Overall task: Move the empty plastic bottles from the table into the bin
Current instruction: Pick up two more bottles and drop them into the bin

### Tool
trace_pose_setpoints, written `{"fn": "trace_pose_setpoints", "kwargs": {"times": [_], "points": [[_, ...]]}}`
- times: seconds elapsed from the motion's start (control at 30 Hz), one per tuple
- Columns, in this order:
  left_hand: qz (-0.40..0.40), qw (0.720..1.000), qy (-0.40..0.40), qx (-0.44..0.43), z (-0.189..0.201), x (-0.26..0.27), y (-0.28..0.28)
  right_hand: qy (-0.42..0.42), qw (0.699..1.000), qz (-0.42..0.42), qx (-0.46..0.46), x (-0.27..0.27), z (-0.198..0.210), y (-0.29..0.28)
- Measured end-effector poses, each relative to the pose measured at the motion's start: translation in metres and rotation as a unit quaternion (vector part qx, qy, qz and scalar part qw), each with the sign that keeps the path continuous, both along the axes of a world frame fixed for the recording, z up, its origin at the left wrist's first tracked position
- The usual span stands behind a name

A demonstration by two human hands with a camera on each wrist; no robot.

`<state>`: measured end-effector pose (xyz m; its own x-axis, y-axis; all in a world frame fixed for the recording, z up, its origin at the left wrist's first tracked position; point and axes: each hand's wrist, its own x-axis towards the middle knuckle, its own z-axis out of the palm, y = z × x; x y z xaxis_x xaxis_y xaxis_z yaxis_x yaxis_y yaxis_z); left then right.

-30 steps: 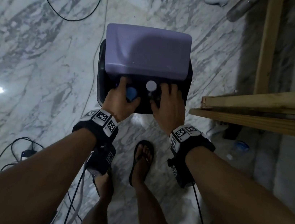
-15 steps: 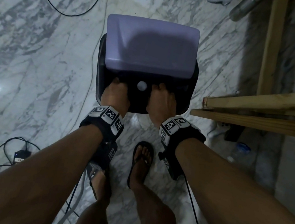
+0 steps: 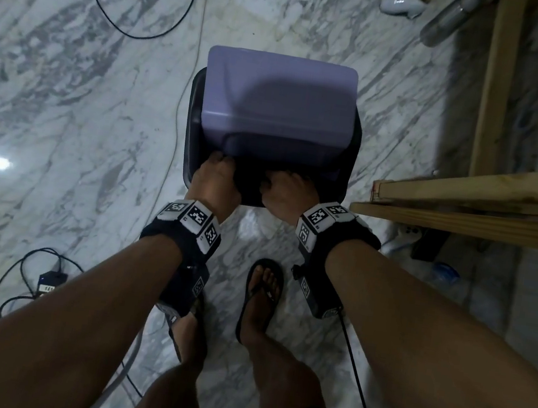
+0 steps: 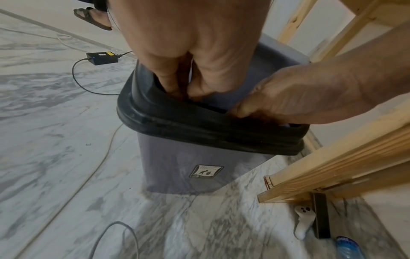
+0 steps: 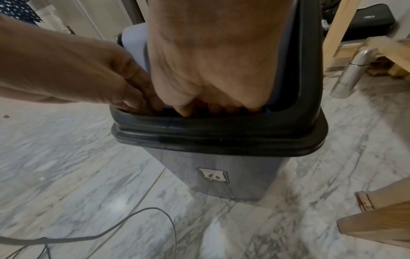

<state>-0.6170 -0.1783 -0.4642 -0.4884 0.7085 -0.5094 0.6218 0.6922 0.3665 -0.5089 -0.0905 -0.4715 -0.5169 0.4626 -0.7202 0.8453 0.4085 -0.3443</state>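
The bin stands on the marble floor, grey with a black rim and a purple swing lid tilted inward. My left hand and right hand both reach down through the near opening, side by side. In the left wrist view the left hand's fingers go below the rim. In the right wrist view the right hand's fingers curl over the inner edge of the rim. Fingertips are hidden inside. No bottle shows in either hand.
A wooden table frame stands right of the bin. Under it lie a plastic bottle with a blue label and a white controller. Cables and a power adapter lie on the floor at left. My sandalled feet stand behind the bin.
A second ago a blue cap and a white cap showed between my hands at the opening. Both hands have pushed deeper into the bin and the caps have dropped out of sight.
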Motion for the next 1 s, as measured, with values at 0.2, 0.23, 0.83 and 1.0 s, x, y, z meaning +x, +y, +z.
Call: {"fn": "trace_pose_setpoints", "kwargs": {"times": [0.2, 0.23, 0.83, 1.0], "points": [[-0.018, 1.0, -0.003, 0.013, 0.056, 0.006, -0.006, 0.012, 0.999, -0.042, 0.0, 0.014, 0.049, -0.005], [-0.024, 1.0, -0.007, 0.004, 0.069, 0.006, -0.007, 0.017, 0.999, -0.048, 0.005, 0.017, 0.063, -0.006], [-0.232, 0.972, 0.032, 0.035, 0.349, 0.032, 0.003, 0.048, 0.971, -0.211, 0.098, 0.094, 0.353, -0.041], [-0.29, 0.95, 0.048, 0.102, 0.412, 0.067, 0.002, 0.04, 0.954, -0.254, 0.155, 0.139, 0.422, -0.069]]}}
